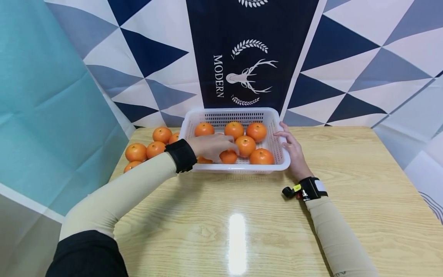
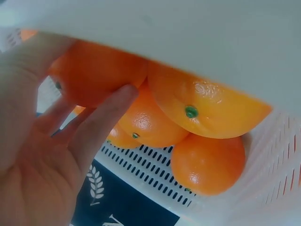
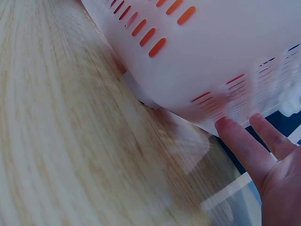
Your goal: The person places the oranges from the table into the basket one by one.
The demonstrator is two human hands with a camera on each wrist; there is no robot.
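My left hand [image 1: 214, 147] reaches into a white plastic basket [image 1: 238, 168] that holds several oranges. Its thumb and fingers curl round one orange [image 2: 99, 73] near the basket's front wall, as the left wrist view shows. More oranges lie close against that one, such as the large orange [image 2: 207, 101] with a green stem end. At the basket's right end, my right hand [image 1: 294, 156] rests its fingers on the rim and outer wall. In the right wrist view, two fairly straight fingers [image 3: 244, 148] touch the slotted side; the thumb is not visible there.
Left of the basket, several loose oranges [image 1: 136, 152] sit on the wooden table [image 1: 277, 231], partly hidden by my left forearm. A patterned cloth [image 1: 166, 50] hangs right behind the basket. A teal cloth [image 1: 52, 96] borders the table's left side.
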